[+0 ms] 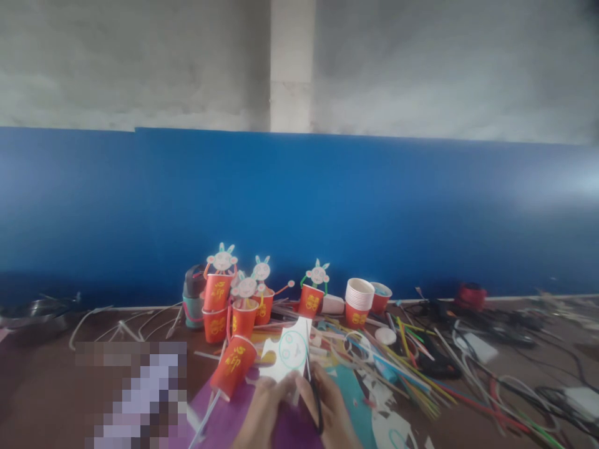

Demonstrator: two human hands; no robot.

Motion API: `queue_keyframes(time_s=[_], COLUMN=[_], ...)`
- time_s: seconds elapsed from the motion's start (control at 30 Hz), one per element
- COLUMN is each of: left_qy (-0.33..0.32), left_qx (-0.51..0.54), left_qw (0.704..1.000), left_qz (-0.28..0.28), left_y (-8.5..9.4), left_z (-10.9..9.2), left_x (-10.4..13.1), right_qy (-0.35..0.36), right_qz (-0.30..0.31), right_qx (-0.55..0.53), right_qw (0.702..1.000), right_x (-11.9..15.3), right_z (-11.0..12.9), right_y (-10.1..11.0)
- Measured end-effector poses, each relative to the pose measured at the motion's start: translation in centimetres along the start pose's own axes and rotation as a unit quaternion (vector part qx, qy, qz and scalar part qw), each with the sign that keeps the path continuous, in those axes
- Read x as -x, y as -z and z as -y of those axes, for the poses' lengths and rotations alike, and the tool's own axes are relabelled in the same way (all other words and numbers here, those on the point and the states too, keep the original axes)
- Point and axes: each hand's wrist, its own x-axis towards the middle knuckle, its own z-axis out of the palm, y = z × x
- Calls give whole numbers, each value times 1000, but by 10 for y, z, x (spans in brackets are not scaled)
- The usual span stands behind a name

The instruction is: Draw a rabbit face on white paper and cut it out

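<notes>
My left hand [266, 405] pinches the lower edge of a white paper sheet [271, 368]. On the sheet is a round face outlined in green; pieces have been cut from its left edge. Closed around a pair of scissors [314, 399] with dark handles, my right hand [331, 408] is just right of the paper. The blades run up along the right side of the drawn face, partly hidden by fingers. Left of my hands a red paper cup [234, 366] lies tilted, with a straw at its lower end. Purple paper [213, 405] lies under my hands.
Behind stand red cups with paper rabbit-like figures [318, 274] and a stack of cups [359, 302]. Straws [402, 368], paper scraps [381, 393] and cables [505, 386] clutter the right. A blue partition [299, 199] borders the back; a metal bowl [42, 315] sits far left.
</notes>
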Motion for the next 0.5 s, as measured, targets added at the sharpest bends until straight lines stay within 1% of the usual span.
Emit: queue_keyframes(time_s=[0.07, 0.2, 0.27, 0.33, 0.43, 0.5], left_qy=[-8, -29, -40, -55, -71, -76], left_qx=[11, -26, -38, -55, -93, -107], left_qw=[1000, 999, 998, 997, 993, 991], left_qz=[2, -18, -13, -8, -28, -38], left_y=[2, 4, 4, 5, 6, 7], left_z=[0, -1, -2, -3, -3, -3], left_x=[-2, -3, -3, -3, -4, -5], right_qy=[-2, -11, -3, -1, -6, 6], right_qz=[-13, 26, 39, 38, 38, 19], right_qx=[-1, 8, 10, 10, -9, -14], right_qw=[1000, 1000, 999, 999, 999, 1000], right_x=[0, -1, -2, -3, -3, -3], right_z=[-1, -3, -4, -7, -10, -13], right_y=[1, 3, 5, 6, 6, 5])
